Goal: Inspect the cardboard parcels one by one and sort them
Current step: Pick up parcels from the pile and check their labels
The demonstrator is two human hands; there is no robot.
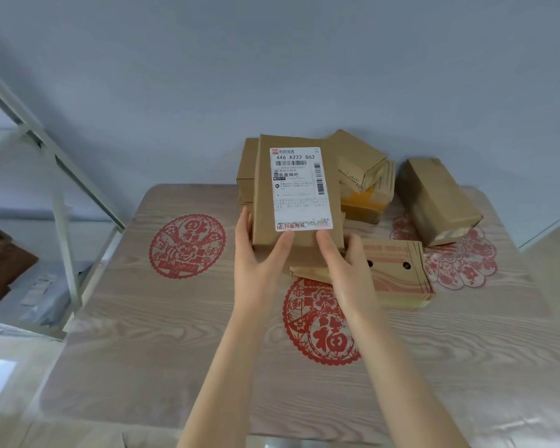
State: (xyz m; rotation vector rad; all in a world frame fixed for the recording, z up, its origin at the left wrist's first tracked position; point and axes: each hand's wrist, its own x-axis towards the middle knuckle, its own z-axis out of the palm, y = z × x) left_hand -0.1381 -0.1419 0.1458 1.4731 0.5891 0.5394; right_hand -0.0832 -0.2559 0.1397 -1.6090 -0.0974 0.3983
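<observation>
I'm holding labelled parcel (296, 195) upright over table (143, 318), label facing me; left hand (256, 253) and right hand (346, 257) both gripping its lower end. Inspecting this one now. Judging sorting early: other parcels (437, 202) lying heaped behind, not yet sorted.

Wood-grain table (143, 334), red paper-cuts (187, 245), metal shelf (67, 253)

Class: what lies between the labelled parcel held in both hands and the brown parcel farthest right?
Head view: between the labelled parcel and the right-hand parcel sits a tilted brown box on a yellow parcel.
</observation>
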